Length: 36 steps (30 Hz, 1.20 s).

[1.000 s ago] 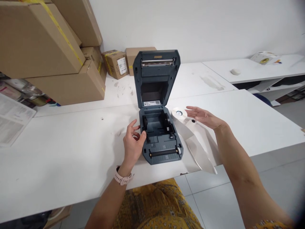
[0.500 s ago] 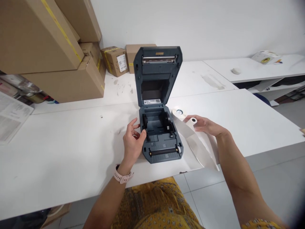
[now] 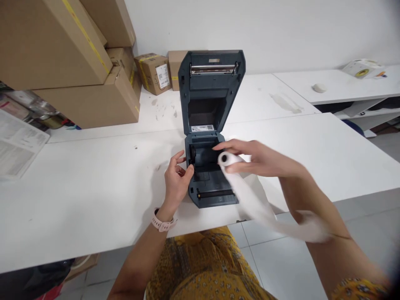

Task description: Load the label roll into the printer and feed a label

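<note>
A dark grey label printer (image 3: 208,201) stands on the white table with its lid (image 3: 204,89) raised. Its inside bay is exposed, with a black roll holder at the left; the right side of the bay is hidden. Against the printer's left edge is my left hand (image 3: 176,179), its thumb over the rim and its fingers curled along the side. My right hand (image 3: 261,160) grips a small white label roll (image 3: 225,159) between thumb and fingers over the bay's right side. From that roll a blurred paper strip (image 3: 265,216) trails down across my right forearm.
Cardboard boxes (image 3: 84,102) are stacked at the back left, with smaller taped boxes (image 3: 153,75) behind the printer. Printed papers (image 3: 21,141) lie at the left. A white carton (image 3: 364,68) and a round white object (image 3: 319,88) are on the far right surface.
My right hand has lifted the label roll from beside the printer and moved it left over the bay, with its strip swinging along. My left hand has stayed at the printer's left edge.
</note>
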Available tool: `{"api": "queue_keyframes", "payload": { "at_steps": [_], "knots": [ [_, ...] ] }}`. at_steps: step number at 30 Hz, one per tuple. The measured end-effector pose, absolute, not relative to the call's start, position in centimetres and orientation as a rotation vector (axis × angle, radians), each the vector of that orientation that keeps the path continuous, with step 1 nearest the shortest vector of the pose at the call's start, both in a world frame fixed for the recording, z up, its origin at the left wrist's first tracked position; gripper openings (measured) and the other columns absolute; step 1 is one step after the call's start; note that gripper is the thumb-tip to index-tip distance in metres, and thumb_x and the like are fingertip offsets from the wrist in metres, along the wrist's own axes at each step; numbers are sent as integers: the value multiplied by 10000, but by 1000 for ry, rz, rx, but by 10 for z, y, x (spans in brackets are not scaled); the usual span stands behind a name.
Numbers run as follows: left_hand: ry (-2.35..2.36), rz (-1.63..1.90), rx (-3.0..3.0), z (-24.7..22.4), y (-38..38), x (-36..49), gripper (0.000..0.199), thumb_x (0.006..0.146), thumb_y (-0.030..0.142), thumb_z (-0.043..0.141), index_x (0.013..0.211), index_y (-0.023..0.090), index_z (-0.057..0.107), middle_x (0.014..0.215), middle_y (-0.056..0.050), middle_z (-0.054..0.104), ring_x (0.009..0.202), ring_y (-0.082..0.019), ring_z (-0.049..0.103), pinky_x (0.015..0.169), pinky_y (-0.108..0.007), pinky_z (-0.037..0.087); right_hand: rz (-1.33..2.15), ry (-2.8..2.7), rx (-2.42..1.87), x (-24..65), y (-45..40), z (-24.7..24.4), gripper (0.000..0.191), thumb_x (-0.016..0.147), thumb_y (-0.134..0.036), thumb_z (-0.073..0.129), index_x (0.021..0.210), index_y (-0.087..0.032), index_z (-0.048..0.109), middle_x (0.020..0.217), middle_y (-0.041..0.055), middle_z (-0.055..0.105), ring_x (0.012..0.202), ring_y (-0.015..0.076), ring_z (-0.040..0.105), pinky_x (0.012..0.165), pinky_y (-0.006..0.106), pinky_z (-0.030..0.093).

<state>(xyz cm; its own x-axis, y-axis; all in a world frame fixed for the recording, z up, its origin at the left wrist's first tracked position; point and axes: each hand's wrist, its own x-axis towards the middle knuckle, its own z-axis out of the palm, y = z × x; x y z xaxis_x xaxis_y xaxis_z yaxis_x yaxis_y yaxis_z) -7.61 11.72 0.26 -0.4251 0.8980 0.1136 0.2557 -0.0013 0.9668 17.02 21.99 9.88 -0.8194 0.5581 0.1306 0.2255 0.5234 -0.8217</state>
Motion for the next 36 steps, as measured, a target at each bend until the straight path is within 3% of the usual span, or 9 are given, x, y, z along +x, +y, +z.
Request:
{"api": "queue_keyframes", "payload": {
  "at_steps": [3,6,10,12,14,20,27,36],
  "knots": [
    [1712,1458,1189,2,118,-76,539,848,333,726,1369,232,629,1121,-70,733,585,-80,530,618,-272,521,873,-2754,-704,128,223,89,491,985,-507,672,1354,-188,627,823,20,723,669,181,637,642,285,440],
    [1723,1460,1191,1,118,-76,531,841,321,730,1357,237,636,1138,-73,733,654,-111,576,677,-304,545,676,-2894,-671,110,226,71,451,1047,-482,571,1346,-148,619,914,92,773,732,231,699,668,313,471],
    [1676,1496,1182,1,117,-75,483,856,332,722,1324,235,645,1220,-96,724,1014,-213,691,865,-369,577,589,-2903,-591,115,221,58,451,1078,-405,517,1431,-134,590,1292,198,748,1075,318,754,856,429,582],
    [1623,1508,1187,0,117,-74,458,866,335,719,1308,240,644,1302,-103,707,1183,-245,667,949,-398,570,532,-2850,-536,123,212,55,471,1065,-397,550,1461,-144,583,1490,219,635,1284,342,680,993,504,579],
    [1562,1504,1180,0,117,-74,452,876,350,720,1308,248,635,1370,-104,685,1243,-253,649,990,-415,563,468,-2783,-518,131,199,54,448,1055,-400,572,1438,-170,614,1569,203,568,1372,339,619,1066,553,560],
    [1510,1507,1147,-1,118,-74,469,874,371,735,1314,253,622,1388,-103,682,1251,-252,654,1010,-424,563,222,-2692,-596,145,153,52,316,1095,-268,476,1286,-173,710,1391,133,717,1200,258,722,1010,463,634],
    [1541,1499,1179,-1,120,-73,487,862,377,744,1317,252,623,1361,-100,690,1243,-259,653,1027,-449,545,-237,-2548,-672,133,119,39,290,1065,-221,554,1251,-80,725,1360,203,732,1267,308,723,1045,465,634],
    [1578,1471,1163,3,121,-72,496,863,365,743,1330,260,615,1384,-97,672,1286,-270,626,1070,-473,503,-240,-2453,-888,122,92,37,291,1039,-224,594,1271,-112,728,1393,164,723,1150,321,731,979,496,624]
  ]
}}
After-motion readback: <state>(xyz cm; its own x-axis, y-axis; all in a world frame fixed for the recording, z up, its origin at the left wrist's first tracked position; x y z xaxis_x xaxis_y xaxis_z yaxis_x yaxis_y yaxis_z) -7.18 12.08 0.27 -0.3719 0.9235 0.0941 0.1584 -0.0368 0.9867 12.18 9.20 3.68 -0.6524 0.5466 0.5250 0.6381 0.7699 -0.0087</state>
